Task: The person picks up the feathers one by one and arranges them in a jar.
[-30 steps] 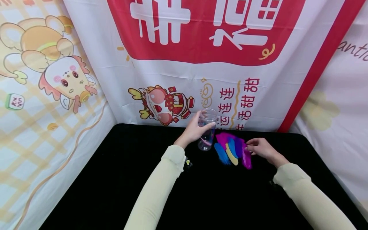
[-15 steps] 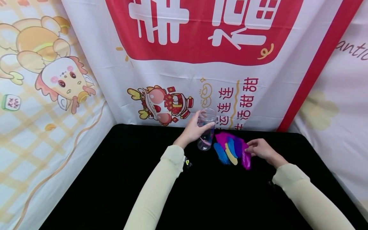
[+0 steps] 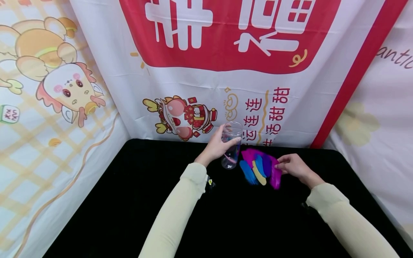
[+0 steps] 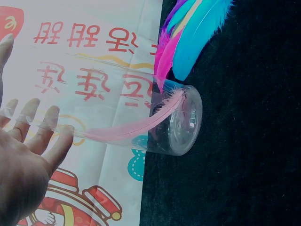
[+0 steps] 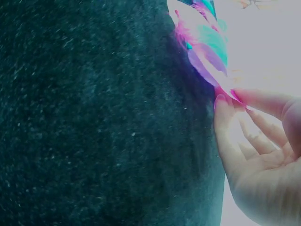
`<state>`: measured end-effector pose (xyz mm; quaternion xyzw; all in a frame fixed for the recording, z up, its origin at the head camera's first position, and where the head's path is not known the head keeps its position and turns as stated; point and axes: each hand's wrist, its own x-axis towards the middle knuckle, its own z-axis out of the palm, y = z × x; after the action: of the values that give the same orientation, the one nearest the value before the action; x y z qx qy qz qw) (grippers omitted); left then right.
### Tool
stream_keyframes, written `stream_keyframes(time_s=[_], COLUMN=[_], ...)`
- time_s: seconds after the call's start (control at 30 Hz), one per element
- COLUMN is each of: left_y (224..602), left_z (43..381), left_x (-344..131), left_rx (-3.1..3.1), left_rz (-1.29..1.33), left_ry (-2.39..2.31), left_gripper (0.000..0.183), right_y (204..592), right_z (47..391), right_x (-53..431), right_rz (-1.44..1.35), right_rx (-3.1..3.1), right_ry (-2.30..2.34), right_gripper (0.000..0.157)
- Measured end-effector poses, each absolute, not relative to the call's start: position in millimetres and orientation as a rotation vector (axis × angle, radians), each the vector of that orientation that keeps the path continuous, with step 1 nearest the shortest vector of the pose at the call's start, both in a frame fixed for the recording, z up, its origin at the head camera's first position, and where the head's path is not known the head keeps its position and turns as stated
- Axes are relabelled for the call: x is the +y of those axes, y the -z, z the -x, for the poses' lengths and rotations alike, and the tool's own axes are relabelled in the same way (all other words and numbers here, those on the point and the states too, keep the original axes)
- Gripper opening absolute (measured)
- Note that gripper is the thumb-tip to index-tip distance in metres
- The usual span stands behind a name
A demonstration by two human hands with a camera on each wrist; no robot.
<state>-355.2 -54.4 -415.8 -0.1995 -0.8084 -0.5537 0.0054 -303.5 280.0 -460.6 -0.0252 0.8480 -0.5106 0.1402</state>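
- The black desk (image 3: 135,200) meets, at its far edge, a white cloth with red print (image 3: 193,84).
- Near this edge, the left hand (image 3: 217,145) is wrapped around a clear, round cup (image 3: 230,157); one soft, curved pink feather (image 4: 141,126) is inside it.
- Beside the cup, toward the desk's right edge, blue, cream, purple and magenta feathers (image 3: 259,165) lie overlapping.
- The right hand (image 3: 293,166) pinches a magenta feather (image 3: 275,175).

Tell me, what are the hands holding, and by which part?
Left hand: the clear cup, round its upper side. Right hand: a magenta feather, pinched near one end.
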Motion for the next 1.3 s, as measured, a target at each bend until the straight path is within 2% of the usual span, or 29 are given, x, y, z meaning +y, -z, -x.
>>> stream_keyframes(time_s=[0.73, 1.3], left_y=[412.7, 412.4], left_z=[352.0, 352.1], left_x=[-53.5, -54.7], left_rx=[-2.542, -2.548], left_rz=[0.617, 0.614], left_ry=[1.71, 1.722], left_gripper=[0.075, 0.079], right_y=[443.5, 415.0], right_z=[308.9, 309.9], right_x=[276.8, 262.3], right_rz=[0.103, 0.113], right_rx=[2.475, 2.487], right_ry=[1.524, 1.552], right_gripper=[0.037, 0.039])
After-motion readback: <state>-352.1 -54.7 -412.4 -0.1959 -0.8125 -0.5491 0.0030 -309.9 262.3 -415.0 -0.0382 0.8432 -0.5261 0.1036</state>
